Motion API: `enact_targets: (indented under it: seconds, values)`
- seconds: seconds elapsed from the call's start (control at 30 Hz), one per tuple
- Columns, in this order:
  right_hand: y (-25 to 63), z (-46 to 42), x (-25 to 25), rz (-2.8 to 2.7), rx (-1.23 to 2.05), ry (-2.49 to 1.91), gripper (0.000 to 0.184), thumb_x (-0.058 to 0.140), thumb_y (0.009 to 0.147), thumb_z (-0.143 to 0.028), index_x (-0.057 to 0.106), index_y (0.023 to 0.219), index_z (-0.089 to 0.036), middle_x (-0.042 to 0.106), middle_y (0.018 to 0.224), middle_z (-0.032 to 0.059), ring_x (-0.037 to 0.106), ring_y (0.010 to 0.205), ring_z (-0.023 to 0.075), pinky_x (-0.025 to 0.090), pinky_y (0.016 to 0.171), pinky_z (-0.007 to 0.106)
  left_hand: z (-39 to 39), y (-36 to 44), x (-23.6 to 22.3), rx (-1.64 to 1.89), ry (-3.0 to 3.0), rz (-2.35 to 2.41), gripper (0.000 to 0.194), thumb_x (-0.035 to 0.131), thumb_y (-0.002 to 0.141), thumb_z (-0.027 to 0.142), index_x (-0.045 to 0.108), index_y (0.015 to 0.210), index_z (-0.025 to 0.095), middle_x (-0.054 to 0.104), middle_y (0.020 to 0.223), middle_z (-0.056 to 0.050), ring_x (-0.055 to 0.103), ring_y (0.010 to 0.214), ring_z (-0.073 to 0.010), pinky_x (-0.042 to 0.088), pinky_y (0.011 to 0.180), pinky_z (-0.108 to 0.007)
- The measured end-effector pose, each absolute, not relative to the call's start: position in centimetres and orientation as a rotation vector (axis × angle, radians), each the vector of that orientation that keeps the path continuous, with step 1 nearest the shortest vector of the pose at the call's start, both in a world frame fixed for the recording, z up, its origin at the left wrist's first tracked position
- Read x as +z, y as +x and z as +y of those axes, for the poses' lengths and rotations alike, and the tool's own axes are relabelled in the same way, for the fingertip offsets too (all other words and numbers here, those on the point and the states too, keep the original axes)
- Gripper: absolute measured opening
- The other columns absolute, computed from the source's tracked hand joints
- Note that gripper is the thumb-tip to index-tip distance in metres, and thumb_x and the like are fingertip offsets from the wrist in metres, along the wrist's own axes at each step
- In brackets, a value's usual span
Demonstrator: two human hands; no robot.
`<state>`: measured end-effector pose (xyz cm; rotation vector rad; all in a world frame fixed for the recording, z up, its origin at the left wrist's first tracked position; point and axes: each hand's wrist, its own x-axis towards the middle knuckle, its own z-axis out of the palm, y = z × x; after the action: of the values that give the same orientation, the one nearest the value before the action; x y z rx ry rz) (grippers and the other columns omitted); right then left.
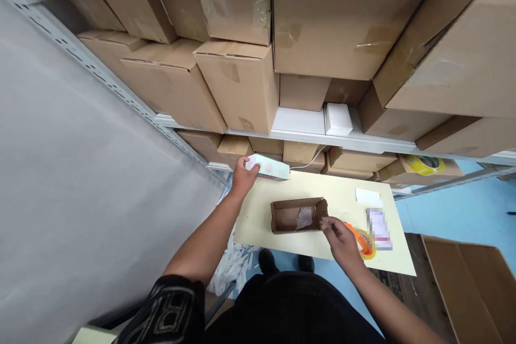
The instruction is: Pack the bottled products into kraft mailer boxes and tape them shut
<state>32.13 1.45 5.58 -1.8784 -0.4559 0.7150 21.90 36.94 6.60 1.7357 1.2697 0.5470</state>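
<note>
My left hand [243, 174] is closed round one end of a long pale green and white box [269, 166] at the far left corner of a small cream table [262, 226]. An open brown cardboard box [298, 215] sits in the middle of the table with a scrap of paper inside. My right hand [342, 237] hovers at that box's right end, fingers curled and pinched near its flap; what they hold, if anything, I cannot make out. An orange tape dispenser [365, 242] lies just right of this hand.
Metal shelving [314, 137] stacked with brown cartons rises behind the table. A white card [368, 197] and a blurred label [379, 228] lie on the table's right side. An open carton [471, 285] stands on the blue floor at right; a grey wall [80, 183] is at left.
</note>
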Motion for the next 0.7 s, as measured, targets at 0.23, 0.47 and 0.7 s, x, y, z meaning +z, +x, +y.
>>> enact_targets:
  seconds: [0.23,0.47,0.7]
  values:
    - [34.1,6.1,7.7,-0.386,0.805,-1.681,0.055,0.070,0.078,-0.073,0.061,0.102,-0.024,0.074,0.095,0.0053,0.071,0.087,0.0265,0.059,0.076,0.040,24.0,17.9,10.0,0.666,1.158,0.966,0.044,0.075,0.078,0.043,0.047,0.107,0.025,0.061,0.116,-0.003,0.066,0.092,-0.0168,0.065,0.066,-0.032]
    - [35.1,2.0,5.9,-0.119,0.853,-1.735,0.052,0.080,0.073,-0.063,0.051,0.097,-0.027,0.064,0.070,-0.0064,0.070,0.067,0.0227,0.057,0.069,0.036,17.8,16.4,7.2,0.582,1.105,1.079,0.038,0.072,0.082,0.046,0.046,0.101,0.025,0.065,0.115,-0.004,0.068,0.093,-0.0190,0.061,0.070,-0.032]
    - [36.5,2.3,4.6,-0.514,0.896,-2.136,0.031,0.059,0.089,-0.055,0.061,0.089,-0.024,0.069,0.075,-0.0003,0.069,0.073,0.0224,0.051,0.069,0.032,19.2,15.4,6.2,0.240,1.827,1.178,0.023,0.051,0.098,0.045,0.057,0.096,0.023,0.069,0.094,-0.004,0.068,0.090,-0.0224,0.050,0.083,-0.034]
